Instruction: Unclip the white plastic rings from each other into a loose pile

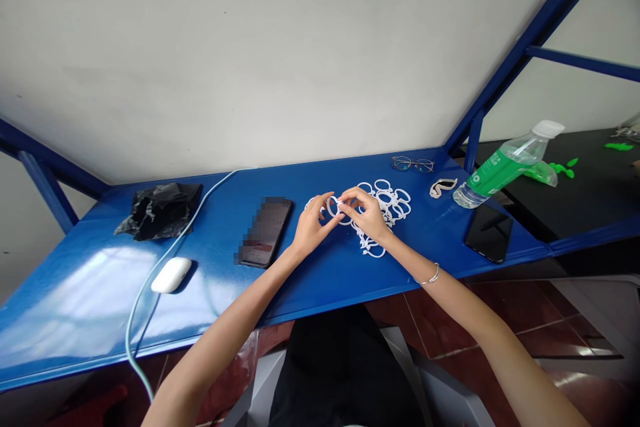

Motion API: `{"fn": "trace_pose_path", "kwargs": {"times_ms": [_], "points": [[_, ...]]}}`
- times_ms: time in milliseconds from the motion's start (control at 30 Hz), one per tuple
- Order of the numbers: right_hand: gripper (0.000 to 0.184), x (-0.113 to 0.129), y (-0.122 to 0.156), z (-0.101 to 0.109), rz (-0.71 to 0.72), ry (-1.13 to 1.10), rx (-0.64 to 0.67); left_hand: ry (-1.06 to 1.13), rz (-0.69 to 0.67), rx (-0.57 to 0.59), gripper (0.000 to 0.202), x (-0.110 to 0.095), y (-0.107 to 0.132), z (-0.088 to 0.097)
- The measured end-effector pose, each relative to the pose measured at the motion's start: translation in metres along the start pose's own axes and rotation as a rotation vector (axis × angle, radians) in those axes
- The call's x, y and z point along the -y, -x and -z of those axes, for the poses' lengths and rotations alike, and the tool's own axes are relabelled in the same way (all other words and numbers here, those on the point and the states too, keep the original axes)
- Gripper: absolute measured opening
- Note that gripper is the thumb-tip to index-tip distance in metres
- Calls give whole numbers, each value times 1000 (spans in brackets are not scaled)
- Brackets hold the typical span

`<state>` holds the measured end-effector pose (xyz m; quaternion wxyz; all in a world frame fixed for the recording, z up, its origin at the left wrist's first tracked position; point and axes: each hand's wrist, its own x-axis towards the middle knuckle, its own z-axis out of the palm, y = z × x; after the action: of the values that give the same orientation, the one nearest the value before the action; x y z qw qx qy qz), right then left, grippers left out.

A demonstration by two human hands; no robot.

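Observation:
My left hand is closed on a white plastic ring, its fingers and thumb at the ring's left side. From the other side, my right hand pinches the same ring near a small knob or clasp. Fingers partly cover that spot, so its detail is hidden. Another white ring shows just below and between the hands. Beyond and beneath my right hand lies a loose pile of similar white rings, several of them overlapping on the blue table.
Left of my hands are a phone, a white earbud case, a pale cable and a black plastic bag. Rightward lie eyeglasses, a beige strap-like item, a tilted-looking water bottle and another dark phone.

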<state>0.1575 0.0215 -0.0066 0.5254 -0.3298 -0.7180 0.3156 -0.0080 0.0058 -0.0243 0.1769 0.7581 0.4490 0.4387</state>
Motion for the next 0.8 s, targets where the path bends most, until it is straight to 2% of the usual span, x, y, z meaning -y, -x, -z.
{"fn": "trace_pose_path", "kwargs": {"times_ms": [267, 567, 800], "points": [[18, 1, 0, 1, 7, 24, -10, 16, -38, -16, 44, -3, 0, 1], [14, 0, -1, 1, 60, 74, -25, -41, -155, -178, 15, -7, -1, 5], [14, -4, 0, 1, 76, 83, -18, -65, -193, -206, 11, -8, -2, 4]]}}
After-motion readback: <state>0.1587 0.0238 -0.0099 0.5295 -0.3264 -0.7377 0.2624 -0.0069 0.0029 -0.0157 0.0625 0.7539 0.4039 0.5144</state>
